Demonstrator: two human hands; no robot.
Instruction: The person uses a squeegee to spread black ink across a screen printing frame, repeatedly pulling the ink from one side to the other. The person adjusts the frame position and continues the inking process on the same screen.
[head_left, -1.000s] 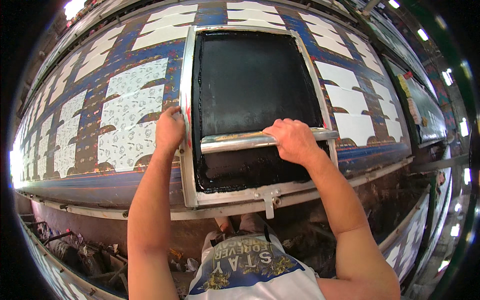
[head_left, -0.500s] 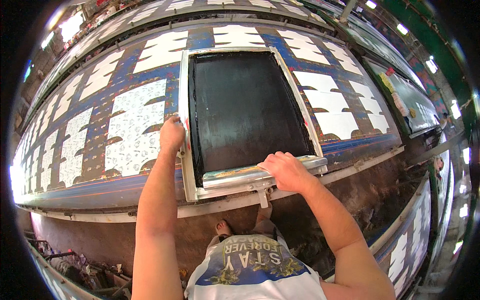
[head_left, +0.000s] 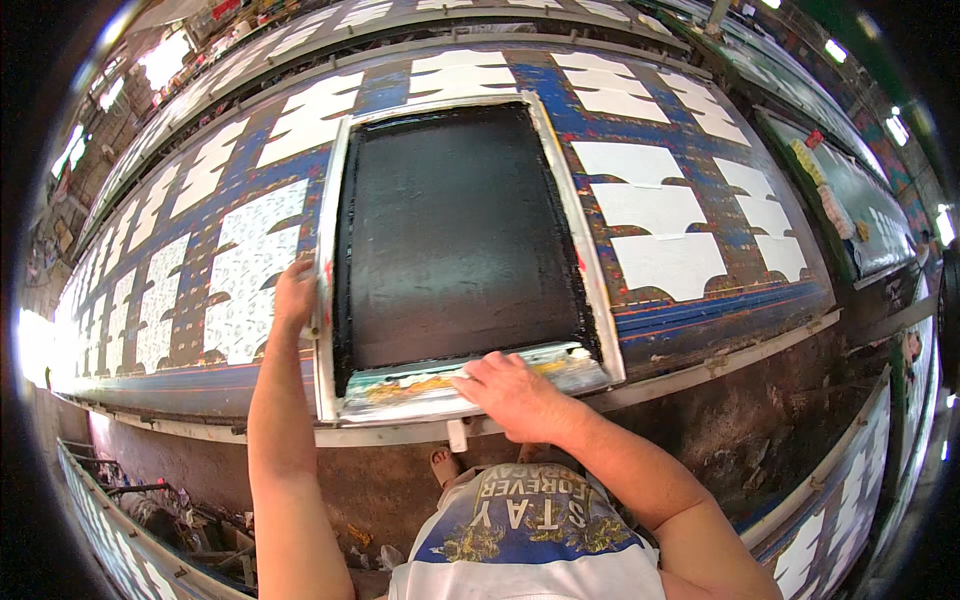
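Big black printing screen (head_left: 455, 235) in its pale frame — lies flat on the long table (head_left: 700, 330), middle of the picture | left hand (head_left: 296, 296) grips the frame's left edge, fingers curled | right hand (head_left: 512, 392) presses flat on the squeegee (head_left: 440, 385) at the near edge — grip looks loose, hard to tell | white cloth pieces (head_left: 665, 262) lie right of the screen.

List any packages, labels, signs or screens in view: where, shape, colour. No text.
Printing screen: on the long table, centre, between left hand and right hand; rectangular pale frame, black inked mesh.
Printed panels: left of the screen; white shaped pieces with small dark pattern.
Blank panels: right of the screen; plain white, scalloped lower edges.
Second screen: far right, on the next table; dark green rectangle.
No packages, labels or signs discernible.
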